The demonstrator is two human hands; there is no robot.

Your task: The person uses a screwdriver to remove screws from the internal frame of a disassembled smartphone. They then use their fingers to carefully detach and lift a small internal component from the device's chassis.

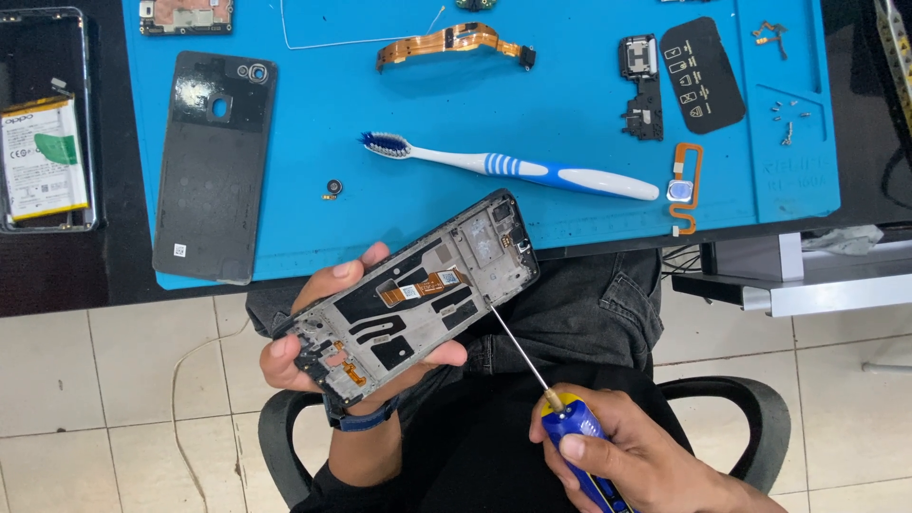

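Phone frame (408, 299) with internals exposed, held tilted over the lap in left hand (328, 347), fingers wrapped under and around its lower end, thumb on the near edge. Orange flex cable (425, 285) visible in the middle of the frame. Right hand (632, 456) gripping blue-and-yellow screwdriver (570, 423), fingers closed round the handle, thin metal shaft running up-left, tip touching the frame just beside its upper right part. Both hands below the near edge of the desk, above dark trousers and a black chair

On the blue mat (589, 114) on the desk: blue-and-white toothbrush (513, 166) lying crosswise just above the frame; dark back cover (214, 166) face down at the left, lower end overhanging the mat edge; small round part (333, 187) between cover and toothbrush; long orange ribbon cable (446, 43) near the top; black speaker module (642, 85) and black shield plate (701, 74) side by side at upper right; orange fingerprint flex (684, 188) just beside the toothbrush handle end; loose screws (787, 114) in the mat's right tray. Circuit board (185, 14) cut off at the top edge. Battery (43, 157) lying in a clear case on the dark desk, far left, well apart from the hands
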